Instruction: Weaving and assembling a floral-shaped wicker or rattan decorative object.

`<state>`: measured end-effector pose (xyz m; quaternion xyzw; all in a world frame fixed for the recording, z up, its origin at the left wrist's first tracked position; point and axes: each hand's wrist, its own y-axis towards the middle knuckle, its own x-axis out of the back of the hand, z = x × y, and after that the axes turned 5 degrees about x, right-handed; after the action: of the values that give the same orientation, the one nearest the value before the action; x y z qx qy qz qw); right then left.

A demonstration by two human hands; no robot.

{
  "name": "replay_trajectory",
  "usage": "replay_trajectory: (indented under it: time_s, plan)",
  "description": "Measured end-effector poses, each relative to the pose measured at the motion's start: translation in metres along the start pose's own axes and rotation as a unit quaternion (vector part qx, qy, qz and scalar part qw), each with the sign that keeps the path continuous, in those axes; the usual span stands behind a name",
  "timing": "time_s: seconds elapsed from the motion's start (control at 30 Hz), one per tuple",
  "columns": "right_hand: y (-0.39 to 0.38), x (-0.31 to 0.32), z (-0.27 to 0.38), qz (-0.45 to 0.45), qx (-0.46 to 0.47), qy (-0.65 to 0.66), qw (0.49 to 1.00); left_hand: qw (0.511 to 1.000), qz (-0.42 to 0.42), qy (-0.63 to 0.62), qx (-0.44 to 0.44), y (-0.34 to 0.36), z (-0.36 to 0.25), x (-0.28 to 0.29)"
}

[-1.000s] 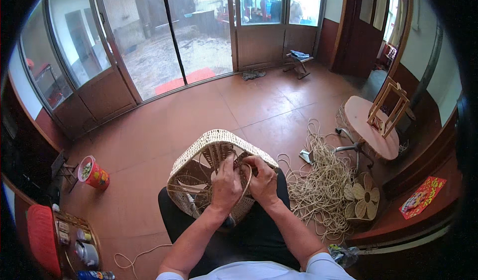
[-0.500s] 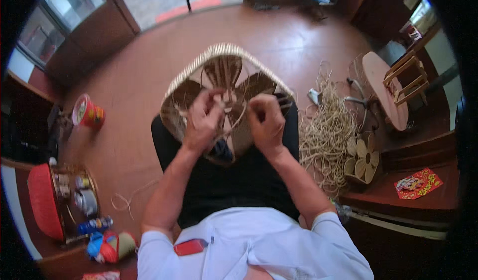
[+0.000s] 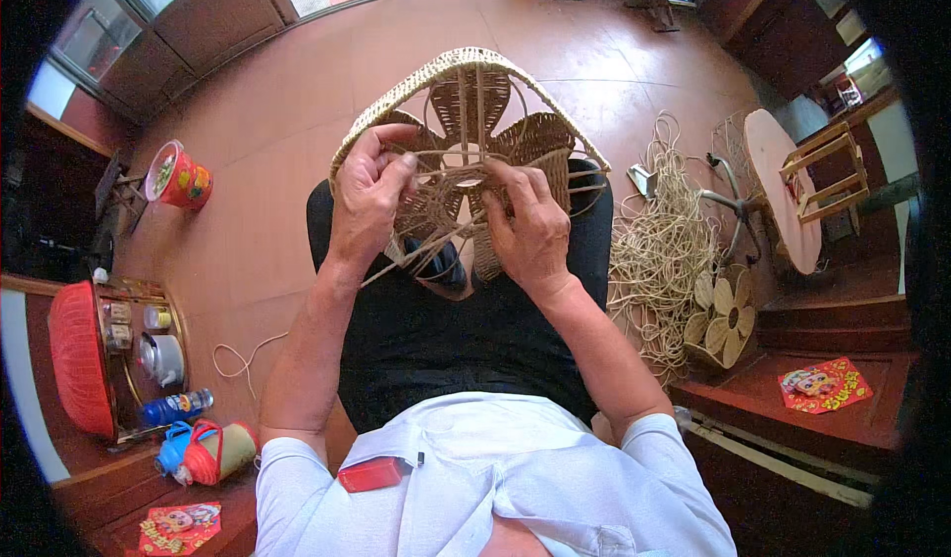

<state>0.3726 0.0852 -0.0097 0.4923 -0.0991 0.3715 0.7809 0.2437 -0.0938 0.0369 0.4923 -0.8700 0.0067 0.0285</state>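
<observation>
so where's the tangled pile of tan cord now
In the head view, the tangled pile of tan cord lies on the reddish floor, right of the person's bare right hand, beside the tan, flower-patterned woven piece.

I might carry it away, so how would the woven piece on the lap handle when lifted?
The woven piece is probably light, given its open gaps. Its thick rim holds a curve, so it should feel fairly stiff. Loose strands may flop or snag.
</observation>
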Motion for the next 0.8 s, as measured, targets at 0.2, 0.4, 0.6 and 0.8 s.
replay_trajectory:
  time_s: [0.2,0.4,0.6,0.8]
  plan:
    - [0.003,-0.003,-0.003,0.045,0.012,-0.056,0.997,0.999,-0.005,-0.024,-0.033,0.028,-0.024,-0.006]
    - [0.006,-0.001,-0.002,0.074,0.029,-0.074,0.994,0.997,0.038,-0.005,-0.072,0.062,-0.051,-0.026]
    - [0.009,-0.005,-0.003,0.112,0.021,-0.114,0.987,0.99,0.075,0.048,-0.109,0.075,-0.049,-0.044]
    - [0.014,-0.003,0.005,0.156,0.002,-0.13,0.979,0.979,0.083,0.111,-0.151,0.067,-0.052,-0.045]
